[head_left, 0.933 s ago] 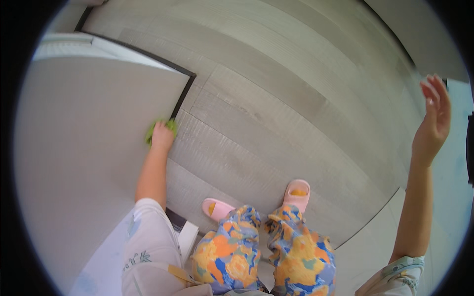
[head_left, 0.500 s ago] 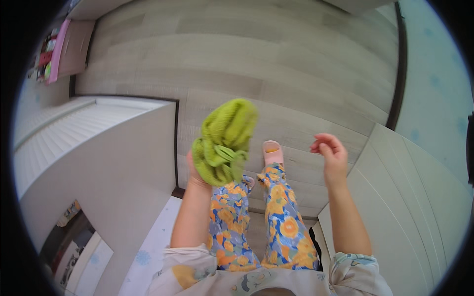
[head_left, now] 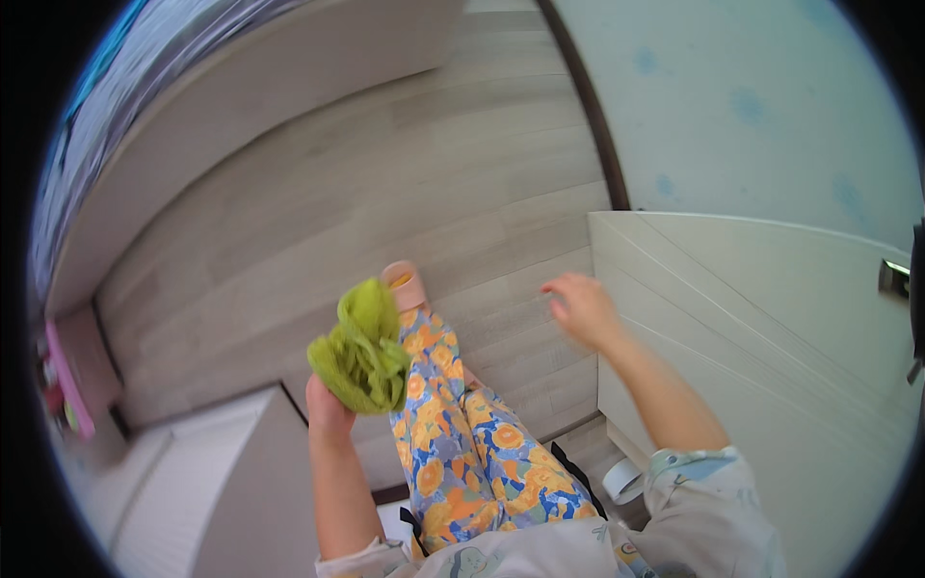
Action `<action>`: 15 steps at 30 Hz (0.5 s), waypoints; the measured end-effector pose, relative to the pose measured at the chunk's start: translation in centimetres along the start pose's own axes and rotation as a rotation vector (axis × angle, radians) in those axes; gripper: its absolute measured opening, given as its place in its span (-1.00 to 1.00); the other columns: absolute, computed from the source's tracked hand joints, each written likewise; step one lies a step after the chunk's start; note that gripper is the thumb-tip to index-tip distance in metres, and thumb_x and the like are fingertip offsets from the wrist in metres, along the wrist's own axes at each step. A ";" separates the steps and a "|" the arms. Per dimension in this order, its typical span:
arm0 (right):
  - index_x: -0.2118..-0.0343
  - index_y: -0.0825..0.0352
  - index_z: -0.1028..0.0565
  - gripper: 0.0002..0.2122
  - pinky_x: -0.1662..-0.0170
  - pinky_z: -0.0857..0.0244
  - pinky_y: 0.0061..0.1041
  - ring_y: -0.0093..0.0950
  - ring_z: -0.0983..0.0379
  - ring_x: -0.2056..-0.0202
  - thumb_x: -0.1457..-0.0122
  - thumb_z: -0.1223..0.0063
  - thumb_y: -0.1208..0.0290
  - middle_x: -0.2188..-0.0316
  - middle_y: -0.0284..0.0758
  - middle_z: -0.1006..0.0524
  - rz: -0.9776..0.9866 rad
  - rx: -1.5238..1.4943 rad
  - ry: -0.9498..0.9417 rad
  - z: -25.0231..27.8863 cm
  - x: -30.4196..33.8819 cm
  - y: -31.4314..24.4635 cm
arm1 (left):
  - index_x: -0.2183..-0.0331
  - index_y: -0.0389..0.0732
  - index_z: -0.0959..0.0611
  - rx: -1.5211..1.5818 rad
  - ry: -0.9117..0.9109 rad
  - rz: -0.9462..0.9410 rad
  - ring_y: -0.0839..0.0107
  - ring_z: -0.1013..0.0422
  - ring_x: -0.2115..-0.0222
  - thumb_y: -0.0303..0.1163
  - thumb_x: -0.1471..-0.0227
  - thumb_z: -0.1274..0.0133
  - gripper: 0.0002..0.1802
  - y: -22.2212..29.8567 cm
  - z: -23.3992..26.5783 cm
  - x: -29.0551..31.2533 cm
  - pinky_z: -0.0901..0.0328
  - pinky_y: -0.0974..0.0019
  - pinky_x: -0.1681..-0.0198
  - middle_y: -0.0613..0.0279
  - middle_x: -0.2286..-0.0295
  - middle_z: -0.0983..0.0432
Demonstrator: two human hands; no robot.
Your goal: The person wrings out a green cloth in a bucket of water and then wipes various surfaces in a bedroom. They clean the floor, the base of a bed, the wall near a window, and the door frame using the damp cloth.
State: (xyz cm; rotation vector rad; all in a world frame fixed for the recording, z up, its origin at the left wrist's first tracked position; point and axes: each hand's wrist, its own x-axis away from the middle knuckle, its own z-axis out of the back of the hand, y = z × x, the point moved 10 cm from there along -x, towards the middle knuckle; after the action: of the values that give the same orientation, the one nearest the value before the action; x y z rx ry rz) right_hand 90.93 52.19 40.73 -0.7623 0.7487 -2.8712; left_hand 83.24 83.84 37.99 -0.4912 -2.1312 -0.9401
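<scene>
Left hand [head_left: 330,407]: pinching the cloth from its lower left side, with most of the fingers hidden behind the folds; their exact placing cannot be told.
Cloth [head_left: 361,352]: 1 bunched piece, yellow-green, held up in the left hand over the floor, its right edge overlapping a trouser leg in this view.
Right hand [head_left: 585,310]: apart from the cloth, fingers loosely bent and somewhat spread, palm turned down, just beside the door's near edge in this view.
Door [head_left: 761,337]: white, with thin curved lines across it and a shiny metal handle [head_left: 894,279] near the right rim.
Trousers [head_left: 453,433]: loose, with an orange, yellow and blue flower print, below a pale patterned shirt [head_left: 540,549].
Slipper [head_left: 405,289]: 1 pink slipper shows clearly beyond the cloth, at the end of a trouser leg.
Floor [head_left: 289,212]: grey-beige wooden boards.
Wall [head_left: 752,106]: pale, with soft blue spots, edged by a dark baseboard [head_left: 593,116].
Bed [head_left: 270,77]: beige side at upper left, bluish bedding [head_left: 178,77] on top.
Cabinet [head_left: 246,482]: white, at lower left.
</scene>
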 end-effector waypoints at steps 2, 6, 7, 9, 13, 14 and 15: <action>0.37 0.26 -0.46 -0.79 0.22 -0.23 -0.35 -0.30 -0.37 0.31 0.14 0.09 0.50 0.40 -0.22 -0.45 -0.054 0.264 0.081 4.8 0.1 5.7 | 0.18 -0.32 -0.42 -0.501 0.033 -0.019 0.38 -0.31 0.24 -0.20 -0.05 0.32 -0.57 0.5 -1.2 1.5 -0.21 0.33 0.17 0.19 0.24 -0.37; 0.39 0.29 -0.43 -0.82 0.26 -0.21 -0.30 -0.26 -0.33 0.32 0.13 0.11 0.50 0.39 -0.23 -0.40 -0.224 0.681 0.334 18.9 2.2 18.0 | 0.25 -0.31 -0.45 -0.960 -0.189 0.250 0.50 -0.27 0.33 -0.26 -0.05 0.32 -0.63 -3.4 -2.3 3.3 -0.16 0.48 0.26 0.27 0.29 -0.37; 0.38 0.27 -0.42 -0.83 0.25 -0.18 -0.29 -0.28 -0.32 0.30 0.09 0.12 0.46 0.37 -0.23 -0.40 -0.253 0.847 0.319 22.0 2.5 19.1 | 0.28 -0.33 -0.45 -0.982 -0.169 0.198 0.52 -0.26 0.36 -0.26 -0.06 0.33 -0.63 -2.5 -3.7 3.5 -0.16 0.49 0.29 0.27 0.34 -0.37; 0.36 0.26 -0.41 -0.80 0.23 -0.15 -0.28 -0.32 -0.31 0.27 0.01 0.14 0.30 0.35 -0.24 -0.39 -0.456 1.099 0.226 27.0 3.6 24.7 | 0.33 -0.36 -0.44 -1.030 -0.125 0.071 0.54 -0.23 0.43 -0.25 -0.07 0.34 -0.62 -1.8 -7.9 4.0 -0.15 0.51 0.37 0.27 0.44 -0.39; 0.30 0.27 -0.41 -0.65 0.17 -0.13 -0.30 -0.33 -0.31 0.18 0.08 0.04 0.12 0.28 -0.24 -0.41 -0.857 1.030 -0.050 33.5 8.0 28.6 | 0.37 -0.29 -0.39 -0.964 -0.128 -0.029 0.55 -0.23 0.45 -0.27 -0.08 0.36 -0.69 0.8 -12.3 4.5 -0.15 0.51 0.39 0.28 0.47 -0.36; 0.29 0.27 -0.41 -0.62 0.15 -0.13 -0.31 -0.34 -0.30 0.17 0.10 0.02 0.09 0.26 -0.25 -0.41 -0.941 0.979 -0.126 33.9 9.2 29.3 | 0.37 -0.28 -0.39 -0.878 -0.134 0.010 0.55 -0.23 0.45 -0.26 -0.07 0.35 -0.70 0.9 -12.8 4.5 -0.15 0.51 0.39 0.28 0.47 -0.36; 0.26 0.28 -0.39 -0.58 0.15 -0.13 -0.32 -0.34 -0.31 0.17 0.14 -0.03 0.08 0.27 -0.24 -0.41 -0.940 0.960 -0.144 34.0 9.9 29.5 | 0.38 -0.26 -0.39 -0.795 -0.133 0.040 0.56 -0.24 0.45 -0.25 -0.07 0.34 -0.70 1.2 -13.5 4.9 -0.16 0.51 0.38 0.29 0.47 -0.35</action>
State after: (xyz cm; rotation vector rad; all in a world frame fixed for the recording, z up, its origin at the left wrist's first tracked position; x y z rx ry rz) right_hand 97.35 9.44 56.81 -1.3003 -1.2673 -3.1630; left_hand 87.22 74.70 48.43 -0.9939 -1.7771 -1.7671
